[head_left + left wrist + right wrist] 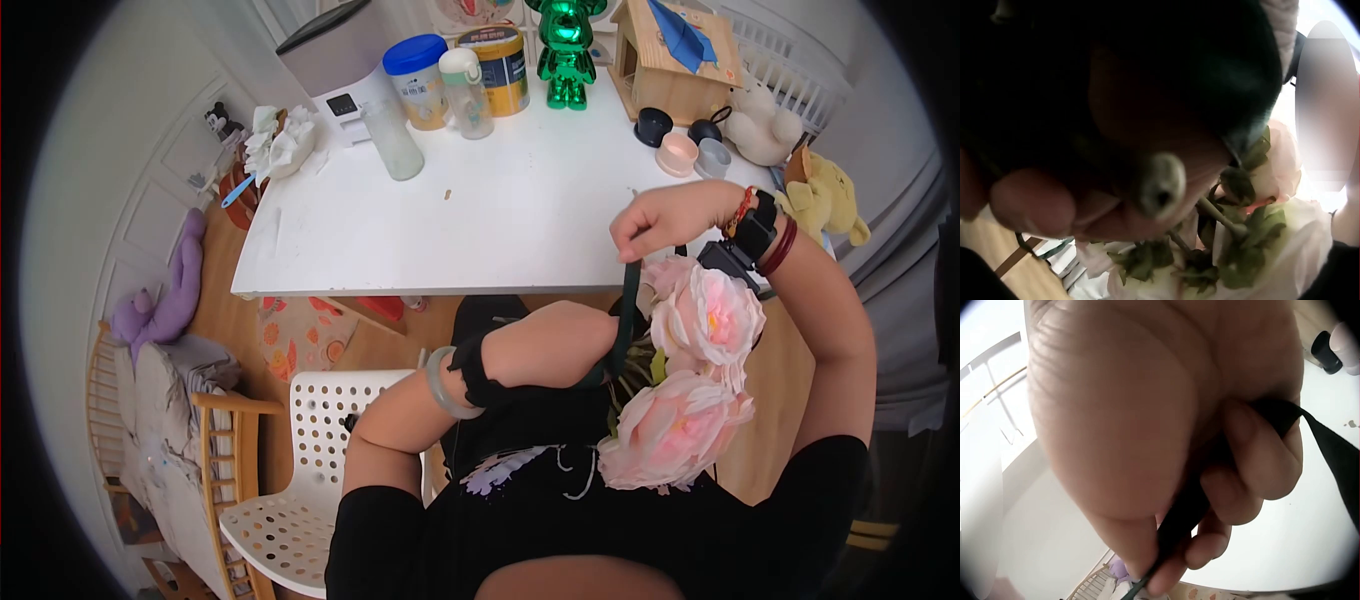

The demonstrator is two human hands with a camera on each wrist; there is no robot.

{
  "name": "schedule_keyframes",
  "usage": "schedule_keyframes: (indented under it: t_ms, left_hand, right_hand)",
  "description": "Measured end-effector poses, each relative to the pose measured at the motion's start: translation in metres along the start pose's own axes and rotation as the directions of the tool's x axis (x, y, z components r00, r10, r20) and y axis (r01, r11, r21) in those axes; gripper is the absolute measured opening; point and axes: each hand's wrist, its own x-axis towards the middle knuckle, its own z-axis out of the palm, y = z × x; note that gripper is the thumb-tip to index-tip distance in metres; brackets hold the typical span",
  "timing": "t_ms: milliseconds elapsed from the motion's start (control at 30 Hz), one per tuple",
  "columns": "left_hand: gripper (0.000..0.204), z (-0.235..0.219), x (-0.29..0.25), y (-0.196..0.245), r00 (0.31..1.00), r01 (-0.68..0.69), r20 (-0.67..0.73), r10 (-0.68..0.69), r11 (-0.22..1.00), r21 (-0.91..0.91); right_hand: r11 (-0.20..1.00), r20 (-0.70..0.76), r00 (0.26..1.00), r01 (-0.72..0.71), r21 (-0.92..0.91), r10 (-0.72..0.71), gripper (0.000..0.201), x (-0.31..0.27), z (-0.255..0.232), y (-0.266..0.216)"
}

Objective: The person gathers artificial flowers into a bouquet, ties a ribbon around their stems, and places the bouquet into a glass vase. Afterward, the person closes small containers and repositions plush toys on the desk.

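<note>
Bright white and flat, the rectangular tabletop (pixel 520 215) fills the far side of my head view, with pale wooden flooring (pixel 785 410) below it and a white plastic chair with round holes (pixel 285 530) at lower left. Along the back I see a yellow can with a blue lid (pixel 418 90), a shiny metallic green bear figure (pixel 567 50) and a small house of pale wood (pixel 675 70); a frosted cylindrical bottle (pixel 393 145) stands nearer. Toward the right sit a round black cup (pixel 654 127), a peach-pink cup (pixel 677 153) and a grey cup (pixel 713 157).

Just off the near edge, in front of the person's black shirt (pixel 640 540), is a bouquet of large pale-pink ruffled flowers (pixel 712 315), its blooms pointing to my right. The left hand (pixel 555 345) has its fingers curled round the stems. My left wrist view is dark and blurred, so I cannot tell exactly how the long dark green ribbon (pixel 627 315) lies against them there.

Above, the right hand (pixel 670 218) pinches that ribbon between thumb and finger, the other fingers bent in. From its fingertips the strip runs straight down to the stems, and in the right wrist view another length trails past the knuckles, seen against the white surface.
</note>
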Motion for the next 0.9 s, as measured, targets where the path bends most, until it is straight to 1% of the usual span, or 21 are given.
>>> schedule_keyframes:
  t_ms: [67,100,167,200,233,267,300,333,367,400,467,500,533,600,633,667,733,767,833,867,900]
  left_hand:
    - [0.019,-0.003,-0.001,0.003,0.999,0.004,0.032,-0.004,1.0,0.009]
    - [0.019,-0.004,-0.001,0.006,0.999,0.013,0.038,-0.013,1.0,0.017]
    - [0.019,-0.005,0.001,0.008,0.999,0.017,0.04,-0.018,0.999,0.028]
    - [0.019,-0.004,0.003,0.009,0.999,-0.014,0.03,0.014,1.0,0.01]
    - [0.018,-0.004,0.004,0.008,0.999,-0.047,0.02,0.047,0.999,-0.004]
    - [0.018,-0.004,0.005,0.006,0.999,-0.05,0.02,0.05,0.999,0.002]
    - [0.018,-0.004,0.005,0.003,0.996,-0.085,-0.027,0.085,0.996,-0.01]
    - [0.018,-0.003,0.005,0.0,0.99,-0.119,-0.075,0.117,0.993,-0.023]
    - [0.022,-0.004,0.005,-0.004,0.986,-0.151,-0.077,0.145,0.986,-0.076]
    - [0.022,-0.006,0.005,-0.004,0.986,-0.152,-0.076,0.147,0.986,-0.074]
    - [0.03,-0.01,0.003,-0.003,0.997,-0.014,-0.073,0.012,0.999,-0.029]
    - [0.037,-0.007,0.003,-0.006,0.984,-0.076,-0.171,0.051,0.987,-0.139]
    - [0.037,-0.007,0.002,-0.009,0.985,-0.072,-0.169,0.048,0.988,-0.138]
    - [0.038,-0.005,0.001,-0.015,0.982,0.059,-0.166,-0.093,0.979,-0.196]
    - [0.04,0.0,0.001,-0.025,0.977,0.007,-0.207,-0.046,0.982,-0.187]
    - [0.04,0.003,0.001,-0.026,0.978,0.009,-0.205,-0.049,0.982,-0.19]
    - [0.043,0.008,0.003,-0.028,0.948,0.101,-0.264,-0.176,0.956,-0.275]
    - [0.043,0.01,0.004,-0.029,0.949,0.102,-0.26,-0.177,0.955,-0.277]
    - [0.046,0.013,0.007,-0.035,0.89,-0.121,-0.456,-0.013,0.957,-0.263]
    - [0.046,0.015,0.006,-0.038,0.889,-0.118,-0.457,-0.017,0.957,-0.266]
    - [0.045,0.016,0.005,-0.041,0.872,-0.139,-0.486,-0.06,0.922,-0.362]
  right_hand:
    - [0.989,0.02,0.991,-0.136,0.062,0.135,0.024,-0.004,0.003,0.01]
    - [0.988,0.017,0.99,-0.139,0.06,0.139,0.024,-0.006,0.006,0.014]
    - [0.956,0.04,0.991,-0.132,0.263,0.126,0.022,-0.008,0.015,0.023]
    - [0.956,0.038,0.991,-0.134,0.26,0.129,0.022,-0.007,0.021,0.037]
    - [0.907,0.05,0.998,-0.063,0.417,0.046,0.018,-0.006,0.027,0.056]
    - [0.826,0.049,0.998,0.005,0.564,-0.039,0.019,-0.006,0.035,0.057]
    - [0.798,-0.026,0.999,-0.013,0.603,0.036,0.016,-0.013,0.048,0.055]
    - [0.798,-0.028,0.999,-0.013,0.602,0.037,0.016,-0.02,0.063,0.028]
    - [0.847,-0.269,0.942,-0.027,0.531,0.199,0.014,-0.027,0.078,-0.009]
    - [0.884,-0.499,0.805,-0.065,0.464,0.321,0.012,-0.03,0.089,-0.027]
    - [0.879,-0.513,0.803,-0.027,0.476,0.302,0.012,-0.032,0.091,-0.012]
    - [0.872,-0.525,0.803,0.011,0.489,0.284,0.013,-0.025,0.099,-0.008]
    - [0.864,-0.535,0.802,0.048,0.501,0.266,0.013,-0.023,0.104,-0.002]
    - [0.842,-0.555,0.798,0.119,0.526,0.234,0.015,-0.004,0.116,-0.001]
    - [0.829,-0.565,0.796,0.154,0.537,0.219,0.016,-0.005,0.133,0.007]
    - [0.815,-0.575,0.792,0.187,0.549,0.205,0.017,-0.011,0.149,0.017]
    - [0.783,-0.598,0.78,0.254,0.568,0.181,0.019,-0.019,0.164,0.033]
    - [0.765,-0.611,0.773,0.288,0.577,0.17,0.021,-0.015,0.169,0.039]
    - [0.727,-0.634,0.759,0.351,0.59,0.149,0.023,-0.002,0.163,0.047]
    - [0.707,-0.644,0.753,0.38,0.596,0.137,0.025,-0.004,0.166,0.055]
    - [0.687,-0.653,0.747,0.41,0.599,0.124,0.026,-0.006,0.17,0.064]
